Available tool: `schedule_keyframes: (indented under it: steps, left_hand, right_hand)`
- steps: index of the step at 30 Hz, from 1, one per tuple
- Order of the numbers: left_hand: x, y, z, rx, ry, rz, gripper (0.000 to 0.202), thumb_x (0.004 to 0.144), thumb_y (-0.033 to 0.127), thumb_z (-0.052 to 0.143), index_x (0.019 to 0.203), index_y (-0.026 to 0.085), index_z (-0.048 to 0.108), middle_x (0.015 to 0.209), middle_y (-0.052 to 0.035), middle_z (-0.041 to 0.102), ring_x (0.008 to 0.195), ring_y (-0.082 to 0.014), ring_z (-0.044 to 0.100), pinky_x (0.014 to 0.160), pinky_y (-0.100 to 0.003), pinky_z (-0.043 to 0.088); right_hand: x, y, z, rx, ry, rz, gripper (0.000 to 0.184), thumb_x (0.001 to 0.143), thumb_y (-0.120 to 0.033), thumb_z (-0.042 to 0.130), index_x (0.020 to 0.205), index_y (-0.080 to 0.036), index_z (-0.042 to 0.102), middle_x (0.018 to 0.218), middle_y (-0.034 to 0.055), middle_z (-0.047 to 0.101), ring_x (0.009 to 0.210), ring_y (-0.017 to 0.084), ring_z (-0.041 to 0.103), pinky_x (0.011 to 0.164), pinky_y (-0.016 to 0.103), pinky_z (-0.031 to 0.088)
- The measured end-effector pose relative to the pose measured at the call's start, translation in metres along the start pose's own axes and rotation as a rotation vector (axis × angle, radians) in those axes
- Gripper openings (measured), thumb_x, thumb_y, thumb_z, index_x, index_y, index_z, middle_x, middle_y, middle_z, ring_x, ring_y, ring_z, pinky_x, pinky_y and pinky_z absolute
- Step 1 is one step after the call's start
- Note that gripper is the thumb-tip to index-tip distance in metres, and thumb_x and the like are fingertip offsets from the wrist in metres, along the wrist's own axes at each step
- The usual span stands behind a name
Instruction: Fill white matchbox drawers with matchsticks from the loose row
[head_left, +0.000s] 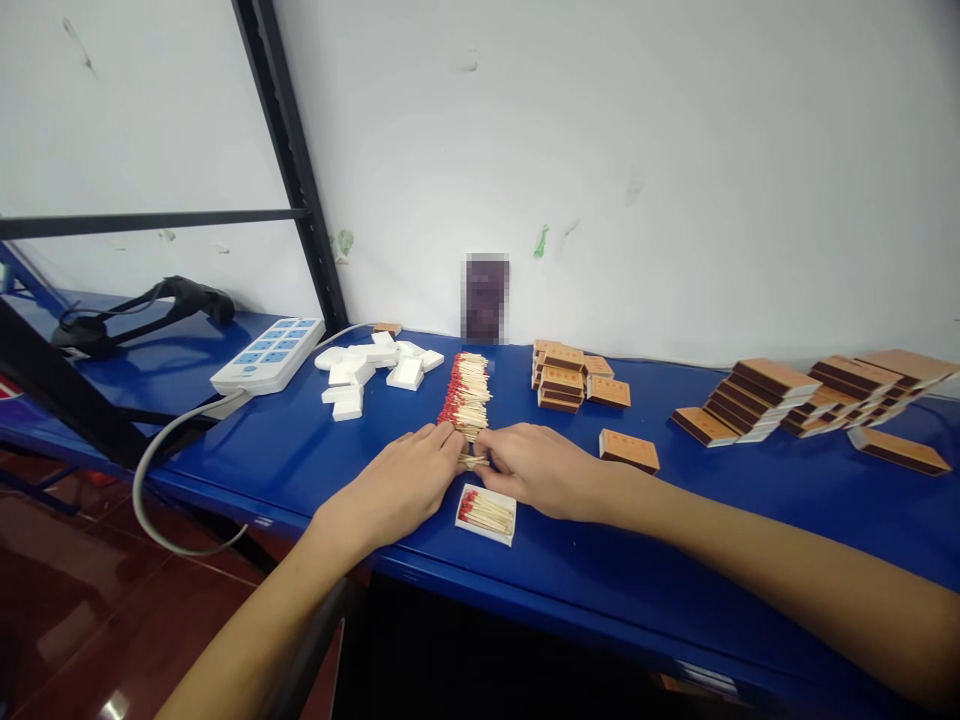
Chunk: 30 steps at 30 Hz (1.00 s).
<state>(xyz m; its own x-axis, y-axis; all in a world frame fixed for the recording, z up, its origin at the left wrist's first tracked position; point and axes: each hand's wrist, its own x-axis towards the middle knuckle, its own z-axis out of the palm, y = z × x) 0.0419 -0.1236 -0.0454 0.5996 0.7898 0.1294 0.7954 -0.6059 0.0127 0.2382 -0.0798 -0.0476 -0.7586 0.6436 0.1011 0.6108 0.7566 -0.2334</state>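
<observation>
A long pile of red-tipped matches (pixel 470 393) runs away from me across the blue table. At its near end, my left hand (pixel 424 465) is closed on the head side of a few matches. My right hand (pixel 529 465) pinches the plain ends of the same matches from the other side. Just in front of my hands lies a white matchbox tray (pixel 487 538) with a layer of matches in it, their red heads to the left. My fingers partly cover the matches between them.
White matchbox trays (pixel 356 368) are heaped at the left, beside a power strip (pixel 270 355) with a grey cable. Orange matchboxes (pixel 562 375) stand stacked right of the pile, with more stacks (pixel 772 385) farther right. A black shelf post (pixel 289 150) rises at the left; a wall stands behind.
</observation>
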Motion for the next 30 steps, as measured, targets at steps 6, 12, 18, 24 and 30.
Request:
schedule_keyframes:
  steps: [6, 12, 18, 24, 30]
  left_hand:
    - [-0.001, 0.001, -0.003, -0.04, -0.017, 0.013, 0.023, 0.091, 0.003, 0.036, 0.102, 0.015, 0.051, 0.108, -0.0099, 0.058, 0.094, -0.0233, 0.057, 0.084, -0.038, 0.046]
    - [-0.002, -0.003, -0.003, -0.14, -0.027, 0.03, 0.027, 0.089, 0.0, 0.036, 0.106, 0.015, 0.05, 0.11, -0.009, 0.057, 0.101, -0.0224, 0.055, 0.091, -0.038, 0.046]
    - [-0.01, 0.004, -0.015, -0.258, 0.008, 0.031, 0.021, 0.094, 0.006, 0.035, 0.104, 0.019, 0.047, 0.106, -0.0054, 0.055, 0.097, -0.0202, 0.055, 0.086, -0.035, 0.046]
    - [-0.02, 0.018, -0.022, -0.332, -0.101, 0.043, 0.015, 0.097, 0.013, 0.036, 0.088, 0.019, 0.047, 0.094, -0.0026, 0.053, 0.08, -0.0173, 0.054, 0.071, -0.03, 0.045]
    - [-0.015, 0.017, -0.023, -0.411, -0.082, 0.097, 0.021, 0.101, 0.026, 0.039, 0.093, 0.019, 0.058, 0.094, -0.0026, 0.056, 0.083, -0.0165, 0.056, 0.075, -0.029, 0.044]
  right_hand:
    - [0.002, -0.001, -0.001, 0.003, -0.006, -0.007, 0.019, 0.091, -0.029, 0.047, 0.075, -0.019, 0.042, 0.061, -0.003, 0.051, 0.053, 0.009, 0.039, 0.05, 0.024, 0.021]
    - [0.002, -0.003, -0.006, 0.03, -0.011, 0.01, 0.015, 0.088, -0.026, 0.049, 0.075, -0.019, 0.045, 0.059, -0.0045, 0.048, 0.051, 0.009, 0.035, 0.05, 0.024, 0.021]
    - [-0.009, -0.018, -0.03, 0.054, -0.015, 0.04, 0.012, 0.084, -0.026, 0.053, 0.074, -0.019, 0.051, 0.055, -0.0054, 0.044, 0.051, 0.009, 0.033, 0.051, 0.024, 0.021]
    - [-0.026, -0.035, -0.041, 0.087, -0.156, 0.062, 0.021, 0.083, -0.026, 0.055, 0.064, -0.017, 0.049, 0.054, -0.0036, 0.048, 0.051, 0.008, 0.036, 0.05, 0.024, 0.022]
    - [-0.028, -0.033, -0.04, 0.096, -0.247, 0.073, 0.031, 0.089, -0.035, 0.05, 0.064, -0.018, 0.054, 0.054, -0.003, 0.048, 0.049, 0.009, 0.037, 0.048, 0.024, 0.025]
